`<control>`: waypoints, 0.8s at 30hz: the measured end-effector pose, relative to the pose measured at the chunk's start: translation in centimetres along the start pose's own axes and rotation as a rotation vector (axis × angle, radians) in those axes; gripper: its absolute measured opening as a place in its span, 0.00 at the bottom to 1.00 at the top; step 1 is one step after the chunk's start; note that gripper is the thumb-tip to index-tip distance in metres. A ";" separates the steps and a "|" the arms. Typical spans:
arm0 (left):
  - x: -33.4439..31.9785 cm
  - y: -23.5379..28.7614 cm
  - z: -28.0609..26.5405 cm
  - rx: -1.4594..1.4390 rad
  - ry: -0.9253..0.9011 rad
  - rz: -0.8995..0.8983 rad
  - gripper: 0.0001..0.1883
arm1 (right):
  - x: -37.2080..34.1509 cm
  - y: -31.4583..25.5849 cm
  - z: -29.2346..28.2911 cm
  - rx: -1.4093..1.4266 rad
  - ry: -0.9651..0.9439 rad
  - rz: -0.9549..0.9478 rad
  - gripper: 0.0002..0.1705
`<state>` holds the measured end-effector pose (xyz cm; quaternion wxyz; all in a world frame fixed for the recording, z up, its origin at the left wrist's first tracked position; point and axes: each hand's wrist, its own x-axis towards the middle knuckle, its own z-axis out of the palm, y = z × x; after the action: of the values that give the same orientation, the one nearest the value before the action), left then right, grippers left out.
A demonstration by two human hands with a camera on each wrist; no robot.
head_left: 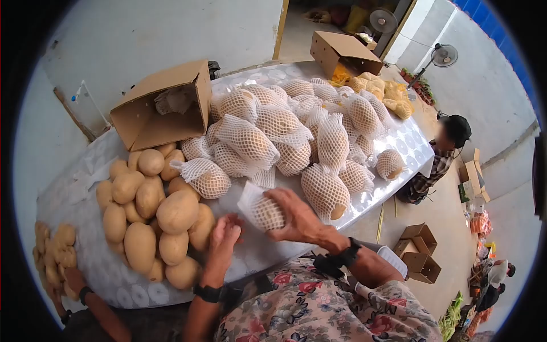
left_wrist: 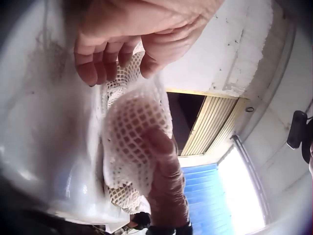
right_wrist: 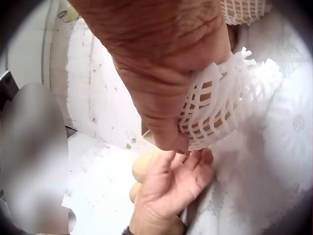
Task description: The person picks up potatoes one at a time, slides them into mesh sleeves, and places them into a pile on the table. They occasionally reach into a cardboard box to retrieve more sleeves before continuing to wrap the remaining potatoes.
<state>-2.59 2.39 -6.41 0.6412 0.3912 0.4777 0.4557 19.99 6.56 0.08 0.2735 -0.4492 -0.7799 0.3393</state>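
Note:
My right hand grips a tan, potato-like item in a white foam net above the table's near edge; the net's loose end points left. In the left wrist view the right hand has its thumb against the netted item. The left hand is beside the bare items, holding nothing, its fingers loosely bent. In the right wrist view the left hand lies palm up just below the net. A pile of bare tan items lies left of the hands.
Netted items are heaped behind the hands. An open cardboard box lies on its side at the back left, another at the far end. Another person's hand reaches a pile at far left; someone in a cap is at right.

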 end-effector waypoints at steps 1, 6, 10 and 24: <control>-0.5 0.6 0.1 0.013 -0.042 0.003 0.18 | 0.1 -0.1 -1.5 0.015 0.050 -0.039 0.49; -1.9 1.9 0.4 0.067 -0.170 -0.002 0.12 | 2.4 -0.6 -10.3 -0.036 0.302 0.036 0.48; -2.1 1.7 0.0 0.095 -0.153 0.026 0.11 | 5.3 1.9 -16.0 -0.203 0.438 0.072 0.47; -3.4 1.3 0.1 0.133 0.000 0.059 0.11 | 16.4 10.1 -21.0 -0.613 0.416 0.303 0.49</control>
<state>-3.24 -0.52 -4.33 0.6000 0.4468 0.4952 0.4418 33.20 30.77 7.26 0.2257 -0.6790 -0.6980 0.0293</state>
